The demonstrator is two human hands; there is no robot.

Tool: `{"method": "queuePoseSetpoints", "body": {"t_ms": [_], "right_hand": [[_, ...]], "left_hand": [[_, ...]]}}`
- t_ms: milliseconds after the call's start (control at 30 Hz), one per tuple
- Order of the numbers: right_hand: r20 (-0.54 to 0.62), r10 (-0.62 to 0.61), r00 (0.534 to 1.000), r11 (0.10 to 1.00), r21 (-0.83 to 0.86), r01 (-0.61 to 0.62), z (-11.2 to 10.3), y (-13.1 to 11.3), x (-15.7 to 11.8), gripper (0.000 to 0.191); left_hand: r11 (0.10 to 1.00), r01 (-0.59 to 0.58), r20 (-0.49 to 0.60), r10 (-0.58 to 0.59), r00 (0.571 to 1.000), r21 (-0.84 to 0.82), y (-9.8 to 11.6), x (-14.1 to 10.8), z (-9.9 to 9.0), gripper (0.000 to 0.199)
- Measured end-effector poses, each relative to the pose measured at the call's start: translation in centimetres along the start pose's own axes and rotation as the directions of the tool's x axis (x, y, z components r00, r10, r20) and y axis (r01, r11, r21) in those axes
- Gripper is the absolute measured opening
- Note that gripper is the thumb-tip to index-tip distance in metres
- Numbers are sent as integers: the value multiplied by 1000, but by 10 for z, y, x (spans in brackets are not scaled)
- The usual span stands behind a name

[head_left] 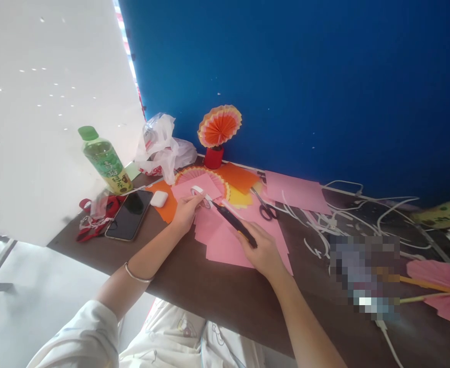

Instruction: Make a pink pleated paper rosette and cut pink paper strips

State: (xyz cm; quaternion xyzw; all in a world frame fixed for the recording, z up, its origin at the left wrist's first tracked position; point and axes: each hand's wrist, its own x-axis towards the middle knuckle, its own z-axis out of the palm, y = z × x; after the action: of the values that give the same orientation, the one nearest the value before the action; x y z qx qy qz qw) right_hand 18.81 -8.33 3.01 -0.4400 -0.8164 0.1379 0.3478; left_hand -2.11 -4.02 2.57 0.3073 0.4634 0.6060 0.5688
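My left hand (188, 209) pinches a roll of white tape (208, 199) over a small pink paper piece (183, 189). In my right hand (261, 248) is a black utility knife (232, 220), its tip end close to the tape; whether it touches is too small to tell. Beneath both hands lie pink paper sheets (225, 245). Behind the tape, a folded paper fan (225, 186) in pink and orange lies partly covered. Scissors (267, 209) with dark handles rest to the right, on the paper's edge.
A pleated paper flower (220, 128) stands in a red holder (213, 158) by the blue wall. At left are a green-capped bottle (106, 161), a plastic bag (159, 148), a phone (129, 214) and a white case (159, 199). White cables (324, 222) tangle at right.
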Motion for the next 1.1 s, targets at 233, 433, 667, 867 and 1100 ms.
{"method": "queuePoseSetpoints", "body": {"t_ms": [233,433,667,867,1100], "right_hand": [[-16,-30,999,999,-13,30,0,0,0,33],[-30,-42,999,999,-20,41,1,-1,1,34],[-31,-52,998,999,-15,52,0,-3,1,33],[-18,-46,999,999,-16,46,-1,-4,2,33],[2,-49,999,999,-22,49,-2,-6,3,32]], "left_hand": [[997,48,3,-48,999,-65,3,-2,2,32],[993,78,-10,-79,997,-86,5,-4,5,30],[993,79,-3,-80,997,-87,3,-3,4,31],[994,82,-18,-83,996,-74,0,-2,2,31],[991,85,-37,-89,995,-100,0,-3,3,31]]}}
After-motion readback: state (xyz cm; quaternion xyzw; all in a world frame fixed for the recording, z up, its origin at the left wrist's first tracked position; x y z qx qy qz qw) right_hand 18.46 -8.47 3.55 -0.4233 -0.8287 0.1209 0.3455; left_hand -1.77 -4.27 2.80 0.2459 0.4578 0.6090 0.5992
